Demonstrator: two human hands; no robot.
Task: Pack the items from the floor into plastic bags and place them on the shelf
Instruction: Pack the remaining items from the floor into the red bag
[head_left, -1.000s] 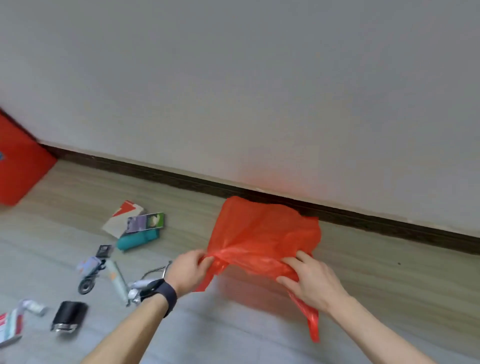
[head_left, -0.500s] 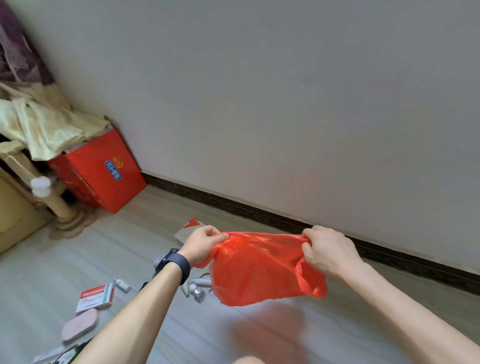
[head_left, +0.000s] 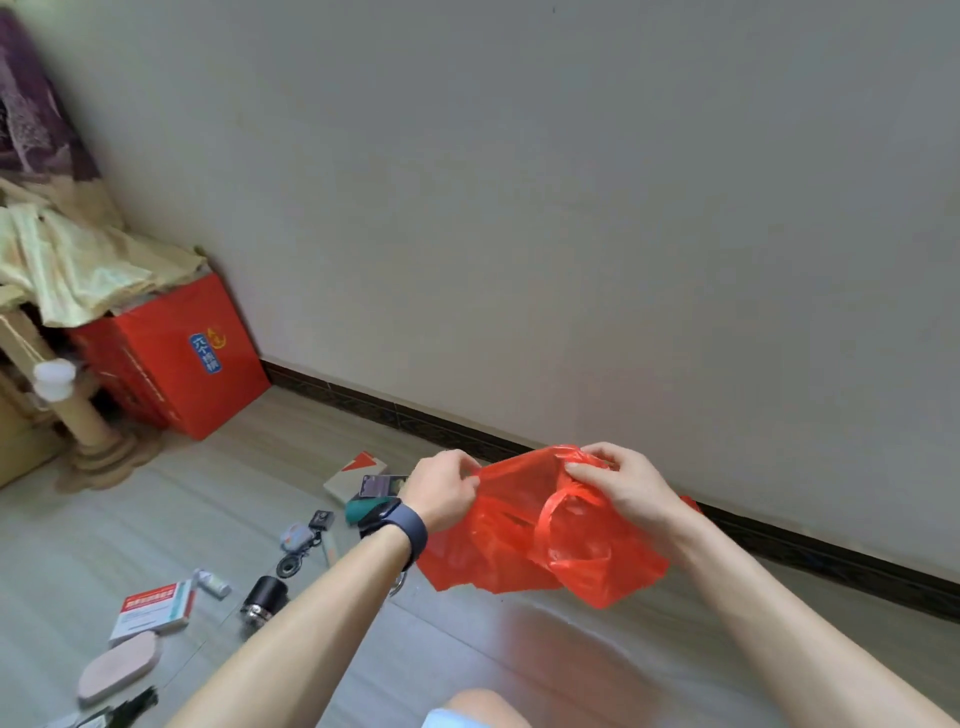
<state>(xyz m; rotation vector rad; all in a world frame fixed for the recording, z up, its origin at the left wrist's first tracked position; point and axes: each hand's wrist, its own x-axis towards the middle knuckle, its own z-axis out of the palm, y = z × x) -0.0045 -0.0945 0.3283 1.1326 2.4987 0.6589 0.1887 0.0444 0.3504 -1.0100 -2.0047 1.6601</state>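
Both hands grip the red plastic bag (head_left: 540, 540) at its top edge: left hand (head_left: 441, 493) pinched on the left rim, right hand (head_left: 618, 491) pinched on the bunched right rim, one handle loop hanging below it; bag held in the air above the floor (head_left: 260, 519), near the wall's dark skirting. Change from half a second ago: hands were spread wide with the bag stretched flat between them; now they are closer together and the film is slack and crumpled; judged as working the mouth open, not yet open enough to load; nothing is in the bag so far as can be seen. Items lie loose on the floor to the left, none packed: red-and-white box (head_left: 153, 610), pink oval case (head_left: 119, 667), black cylinder (head_left: 265, 603), small white bottle (head_left: 213, 582), teal object (head_left: 363, 509) partly behind the left wrist, flat packet (head_left: 358, 475) near the skirting. Further left: red carton (head_left: 176, 364), wooden furniture leg (head_left: 83, 415) with cloth draped above. No shelf in view; left forearm blocks part of the item cluster.
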